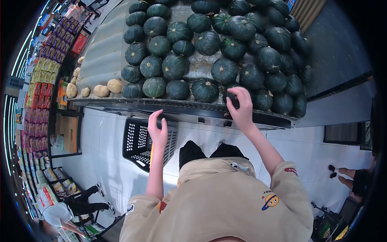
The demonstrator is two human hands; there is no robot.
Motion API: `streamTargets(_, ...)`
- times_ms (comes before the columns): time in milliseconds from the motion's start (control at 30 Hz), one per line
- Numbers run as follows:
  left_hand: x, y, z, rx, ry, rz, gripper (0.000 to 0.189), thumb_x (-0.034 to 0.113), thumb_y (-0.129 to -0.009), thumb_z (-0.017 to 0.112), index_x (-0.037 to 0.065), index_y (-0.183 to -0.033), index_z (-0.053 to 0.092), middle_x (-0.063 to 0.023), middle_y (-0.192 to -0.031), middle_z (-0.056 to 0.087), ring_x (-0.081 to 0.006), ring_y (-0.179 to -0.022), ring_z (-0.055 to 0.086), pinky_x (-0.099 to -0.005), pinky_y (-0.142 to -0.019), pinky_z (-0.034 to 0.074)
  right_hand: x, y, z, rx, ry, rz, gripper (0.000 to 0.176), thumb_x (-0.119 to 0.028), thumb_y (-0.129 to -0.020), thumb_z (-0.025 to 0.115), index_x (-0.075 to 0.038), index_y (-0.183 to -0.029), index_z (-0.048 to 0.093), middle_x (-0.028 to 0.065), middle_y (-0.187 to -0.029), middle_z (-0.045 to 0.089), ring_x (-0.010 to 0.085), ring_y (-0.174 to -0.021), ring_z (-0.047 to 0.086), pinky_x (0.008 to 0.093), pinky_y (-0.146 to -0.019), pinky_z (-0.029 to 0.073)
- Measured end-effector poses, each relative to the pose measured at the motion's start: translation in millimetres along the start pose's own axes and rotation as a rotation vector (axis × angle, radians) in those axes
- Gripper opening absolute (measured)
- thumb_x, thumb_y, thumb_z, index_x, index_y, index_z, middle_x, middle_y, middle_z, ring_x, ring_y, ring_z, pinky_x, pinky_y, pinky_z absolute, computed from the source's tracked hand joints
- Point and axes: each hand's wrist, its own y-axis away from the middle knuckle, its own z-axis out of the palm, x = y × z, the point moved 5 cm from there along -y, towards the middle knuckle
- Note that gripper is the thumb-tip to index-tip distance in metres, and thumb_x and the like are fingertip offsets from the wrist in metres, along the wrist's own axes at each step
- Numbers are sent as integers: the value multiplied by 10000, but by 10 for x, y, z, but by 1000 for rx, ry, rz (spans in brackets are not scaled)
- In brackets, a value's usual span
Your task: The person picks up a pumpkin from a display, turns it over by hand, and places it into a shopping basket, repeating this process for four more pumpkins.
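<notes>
Ideally, the half-curled right hand (243,112), its hold unclear, should cup the round, dark-green squash (233,98) evenly, the left hand (158,133) being half-open, empty.

A single wide head-worn view, close above the chest, facing forward and down.

open air separates the left hand (158,130) from the right hand (242,109). the long black display rim (183,106) bars a low reach inward, and dark-green ribbed round squashes (154,87) crowd behind it, with narrow gaps over the pale dimpled liner (200,62). broader room spans the grey-green ridged sheet (105,52), edged by tan rounded tubers (114,85). the black perforated plastic basket (172,139) obstructs below.
</notes>
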Motion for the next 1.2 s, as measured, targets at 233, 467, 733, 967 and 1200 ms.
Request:
streamTargets(233, 623, -504, 766, -167, 163, 189, 367, 7, -751, 593, -3, -1113, 538, -161, -1090, 553, -312, -1045, 539, -364, -927, 410, 65, -559, 151, -66, 631, 159, 813, -346, -581, 807, 21, -1178, 395, 167, -1083, 515, 314, -1004, 518, 390, -865, 421)
streamTargets(467, 760, -666, 1055, -286, 159, 294, 460, 52, -725, 632, 7, -1163, 497, -158, -1137, 514, -321, -1084, 501, -373, -935, 403, 352, -670, 472, -137, 717, 315, 939, -370, -490, 844, 42, -1194, 380, 180, -1041, 530, 311, -908, 594, 371, -770, 491)
streamTargets(733, 565, -754, 1104, -423, 553, 67, 586, 111, -787, 659, 43, -1306, 396, -144, -1256, 473, -233, -1073, 539, -342, -922, 441, 70, -643, 283, -36, 257, 209, 864, -313, -527, 815, 3, -1215, 398, 187, -1129, 500, 325, -1075, 517, 396, -896, 451)
streamTargets(967, 602, -884, 1304, -589, 883, -119, 756, 146, -751, 725, 58, -1369, 297, -202, -1286, 414, -244, -1010, 594, -328, -845, 520, -40, -541, 297, -91, 180, 142, 842, -243, -518, 806, -17, -1223, 406, 175, -1147, 492, 332, -1073, 518, 390, -924, 433)
streamTargets(1200, 666, -878, 1290, -652, 926, -127, 813, 102, -720, 741, 81, -1384, 272, -161, -1293, 365, -247, -1040, 576, -335, -846, 526, -10, -468, 288, -141, 48, 108, 886, -210, -506, 805, -49, -1270, 387, 155, -1196, 478, 300, -1126, 489, 380, -955, 414)
